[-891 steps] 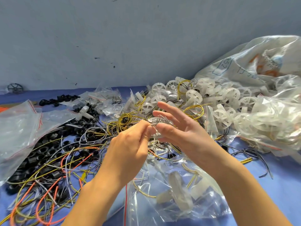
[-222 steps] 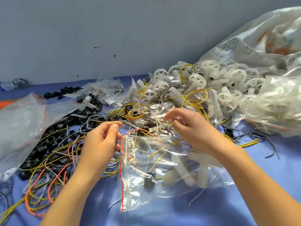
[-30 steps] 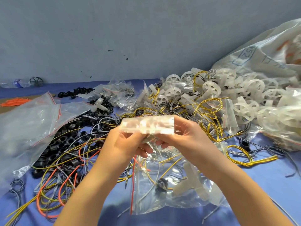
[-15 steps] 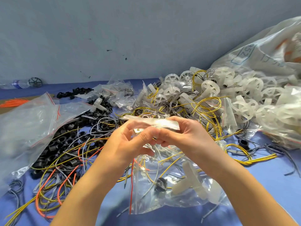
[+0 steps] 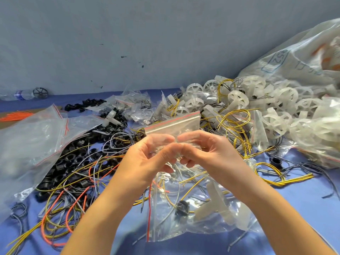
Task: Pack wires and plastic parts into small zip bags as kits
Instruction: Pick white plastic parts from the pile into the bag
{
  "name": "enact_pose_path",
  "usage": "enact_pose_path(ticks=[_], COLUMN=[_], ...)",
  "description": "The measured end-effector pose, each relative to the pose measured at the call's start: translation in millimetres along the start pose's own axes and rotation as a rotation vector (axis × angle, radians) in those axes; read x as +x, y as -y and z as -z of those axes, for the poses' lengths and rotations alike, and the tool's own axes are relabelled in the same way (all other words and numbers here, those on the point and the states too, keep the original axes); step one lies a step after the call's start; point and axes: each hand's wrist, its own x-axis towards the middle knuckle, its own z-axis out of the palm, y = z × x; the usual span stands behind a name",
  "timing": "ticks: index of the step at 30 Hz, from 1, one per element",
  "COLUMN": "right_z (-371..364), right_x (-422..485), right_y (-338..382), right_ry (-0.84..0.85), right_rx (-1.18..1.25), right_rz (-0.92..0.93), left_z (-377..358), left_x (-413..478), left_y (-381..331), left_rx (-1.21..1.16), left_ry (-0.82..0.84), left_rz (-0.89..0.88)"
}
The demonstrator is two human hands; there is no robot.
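Fingers of left hand point(image 5: 147, 159) and right hand point(image 5: 207, 153) pinched small zip bag point(image 5: 174, 124) between them, red seal uppermost, held above filled larger bag point(image 5: 202, 218) on blue table point(image 5: 303, 208), black rings point(image 5: 73, 159) heaped to the left, white wheels point(image 5: 276, 100) and yellow wires point(image 5: 235, 122) right

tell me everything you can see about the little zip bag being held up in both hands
The small zip bag is thin, glossy, clear plastic with a red line just under its mouth. It is held up above the clutter, mouth uppermost and tilted, the right corner higher. The left hand and right hand pinch its lower part, fingertips showing blurred through the film. Whether the zip is closed, or anything is inside, cannot be told. Behind it lie yellow wires and white plastic wheels.
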Motion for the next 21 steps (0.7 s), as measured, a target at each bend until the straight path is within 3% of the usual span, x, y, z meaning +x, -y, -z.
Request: enact_pose_path(ticks=[7,16,21], right_z=[-1.1,5.8,7.2], right_x=[-2.3,-2.0,-4.1], right_y=[4.1,4.3,5.3], right_ry=[0.061,0.0,0.101], right_rx=[-0.033,0.103,0.061], right_rz=[0.02,-0.042,0.017], left_z=[-2.9,-4.9,-6.5], left_x=[2.3,0.8,3.5], left_y=[2.7,1.7,3.2], left_rx=[-0.028,-0.016,-0.104], left_ry=[-0.085,-0.011,-0.031], left_rz=[0.003,-0.064,0.016])
